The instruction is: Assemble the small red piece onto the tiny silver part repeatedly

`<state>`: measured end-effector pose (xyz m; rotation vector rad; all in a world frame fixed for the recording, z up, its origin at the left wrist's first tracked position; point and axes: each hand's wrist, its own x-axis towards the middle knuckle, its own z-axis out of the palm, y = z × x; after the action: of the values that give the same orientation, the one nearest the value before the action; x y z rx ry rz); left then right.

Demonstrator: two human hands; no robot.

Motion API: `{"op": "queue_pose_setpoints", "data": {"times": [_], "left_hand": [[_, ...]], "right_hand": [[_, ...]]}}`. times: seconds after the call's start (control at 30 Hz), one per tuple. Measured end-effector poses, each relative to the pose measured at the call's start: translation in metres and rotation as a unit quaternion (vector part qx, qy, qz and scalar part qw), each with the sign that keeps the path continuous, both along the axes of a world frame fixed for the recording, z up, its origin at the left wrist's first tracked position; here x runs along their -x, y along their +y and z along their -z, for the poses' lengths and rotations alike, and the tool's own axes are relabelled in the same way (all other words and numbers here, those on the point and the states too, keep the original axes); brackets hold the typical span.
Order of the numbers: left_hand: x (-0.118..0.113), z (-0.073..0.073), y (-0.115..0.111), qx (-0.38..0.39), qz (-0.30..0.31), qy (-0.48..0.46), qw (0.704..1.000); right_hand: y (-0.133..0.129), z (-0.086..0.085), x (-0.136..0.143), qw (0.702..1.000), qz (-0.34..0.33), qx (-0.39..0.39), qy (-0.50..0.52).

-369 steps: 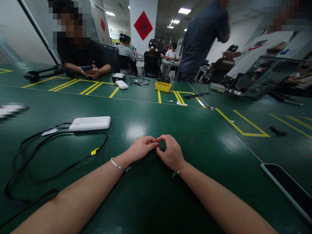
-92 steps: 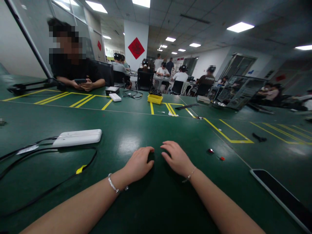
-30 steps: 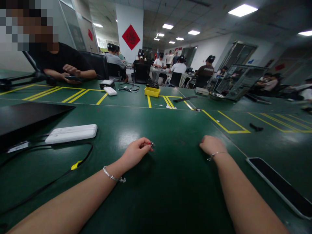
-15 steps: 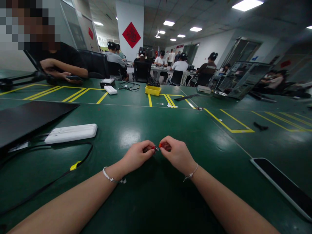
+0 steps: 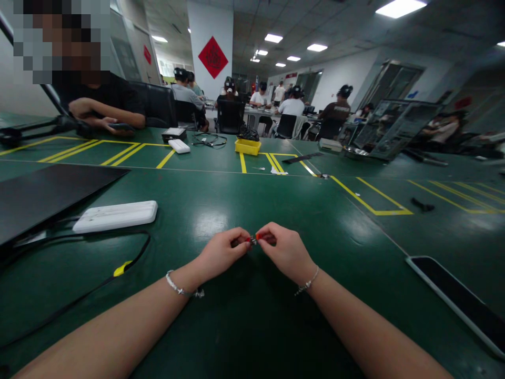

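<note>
My left hand point(image 5: 223, 253) is closed in a pinch on a small dark and silvery piece point(image 5: 253, 240), too small to name. A spot of red shows at its fingertips; I cannot tell whether it belongs to the piece. Facing it, my right hand point(image 5: 287, 250) pinches a small orange-red piece point(image 5: 258, 237), mostly hidden by the fingers. The two pieces meet or nearly meet in the middle, just above the green table point(image 5: 244, 321). Both wrists wear silvery bracelets.
A white power bank point(image 5: 118, 216) with a black cable point(image 5: 87, 288) lies at left, beside a black panel point(image 5: 47, 195). At right rests a phone point(image 5: 457, 300). Farther back are a yellow bin point(image 5: 248, 146), a tilted metal case point(image 5: 394, 129) and a seated person point(image 5: 106, 108) holding a phone.
My right hand has shifted slightly left, bringing the orange-red piece up to the silvery one. My left hand has stayed nearly still. The seated person at far left has leaned slightly right.
</note>
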<state>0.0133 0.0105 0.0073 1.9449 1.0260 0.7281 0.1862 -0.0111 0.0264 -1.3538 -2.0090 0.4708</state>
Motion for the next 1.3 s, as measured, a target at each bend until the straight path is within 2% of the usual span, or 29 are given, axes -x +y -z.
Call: {"op": "queue_pose_setpoints", "data": {"times": [0.17,0.33,0.53,0.67,0.8,1.17,1.3], "left_hand": [[0.000,0.000,0.000,-0.002,0.000,0.006,1.000],[-0.001,-0.002,-0.001,-0.005,-0.007,0.005,1.000],[-0.001,-0.005,-0.001,0.019,-0.006,-0.020,1.000],[0.000,-0.007,-0.001,0.032,-0.012,-0.029,0.999],[0.001,-0.006,0.000,0.048,-0.011,-0.041,0.998],[0.001,-0.011,0.000,0.088,-0.026,-0.061,0.994],[0.001,-0.011,0.001,0.096,-0.029,-0.062,0.993]], "right_hand": [[-0.002,0.001,0.004,0.993,0.022,-0.062,-0.102],[-0.004,-0.001,0.006,0.981,-0.033,-0.117,-0.152],[-0.003,-0.004,0.002,0.993,-0.077,-0.078,-0.034],[0.000,0.000,0.003,0.995,-0.053,-0.010,0.079],[0.003,0.007,0.005,0.985,-0.038,0.038,0.164],[-0.001,0.008,0.011,0.985,-0.015,-0.045,0.167],[-0.002,0.010,0.013,0.983,0.009,-0.030,0.182]]}}
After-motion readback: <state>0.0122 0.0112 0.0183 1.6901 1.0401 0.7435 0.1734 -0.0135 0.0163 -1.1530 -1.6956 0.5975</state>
